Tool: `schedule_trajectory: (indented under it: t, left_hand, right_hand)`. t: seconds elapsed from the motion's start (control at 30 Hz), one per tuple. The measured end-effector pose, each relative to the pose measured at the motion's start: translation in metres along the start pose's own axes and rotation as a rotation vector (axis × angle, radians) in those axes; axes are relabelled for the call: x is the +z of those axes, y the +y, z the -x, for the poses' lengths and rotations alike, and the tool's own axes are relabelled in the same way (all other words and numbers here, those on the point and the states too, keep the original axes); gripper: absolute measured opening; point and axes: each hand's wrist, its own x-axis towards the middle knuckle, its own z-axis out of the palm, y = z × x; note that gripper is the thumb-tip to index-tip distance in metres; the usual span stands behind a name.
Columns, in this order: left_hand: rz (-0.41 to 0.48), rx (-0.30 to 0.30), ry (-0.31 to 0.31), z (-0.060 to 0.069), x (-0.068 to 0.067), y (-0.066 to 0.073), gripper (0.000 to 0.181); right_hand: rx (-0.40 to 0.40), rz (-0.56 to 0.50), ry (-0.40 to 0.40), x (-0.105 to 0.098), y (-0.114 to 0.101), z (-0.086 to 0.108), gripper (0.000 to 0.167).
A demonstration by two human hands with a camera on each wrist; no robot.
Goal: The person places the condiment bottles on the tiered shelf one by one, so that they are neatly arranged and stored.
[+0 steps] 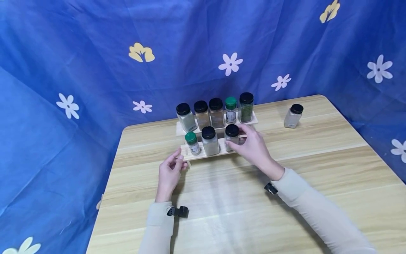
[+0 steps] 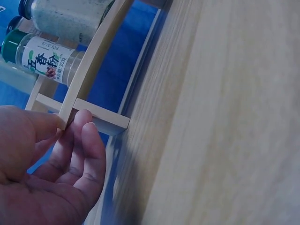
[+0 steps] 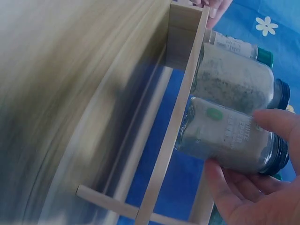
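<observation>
A two-step wooden rack (image 1: 204, 155) stands on the table with spice jars on both steps. On its lower step my right hand (image 1: 253, 146) grips a black-capped glass jar (image 1: 232, 140), labelled white pepper in the right wrist view (image 3: 229, 133). Beside that jar are another black-capped jar (image 1: 210, 144) and a small green-capped bottle (image 1: 194, 146). My left hand (image 1: 170, 171) pinches the rack's left end between thumb and fingers, as the left wrist view shows at the rack's front slat (image 2: 89, 65).
Several jars line the upper step, among them a green-capped bottle (image 1: 231, 111) and a jar of green flakes (image 1: 246, 109). One black-capped jar (image 1: 293, 116) stands apart on the table's right (image 1: 333, 141). A blue flowered curtain (image 1: 190, 53) hangs behind.
</observation>
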Motion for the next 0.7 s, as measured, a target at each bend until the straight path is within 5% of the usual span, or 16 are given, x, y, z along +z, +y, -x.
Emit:
schedule_trajectory:
  t: [0.23, 0.4, 0.7]
  left_hand:
    - [-0.008, 0.009, 0.015, 0.0, 0.003, -0.003, 0.038]
    - [-0.006, 0.018, 0.005, -0.001, 0.004, -0.004, 0.038]
    - [0.01, 0.019, -0.004, 0.0, 0.0, -0.002, 0.039]
  right_hand:
    - [-0.055, 0.063, 0.033, 0.008, 0.0, 0.0, 0.057]
    - [-0.034, -0.012, 0.022, 0.007, 0.003, 0.003, 0.062]
    - [0.001, -0.131, 0.081, -0.029, 0.009, 0.002, 0.064]
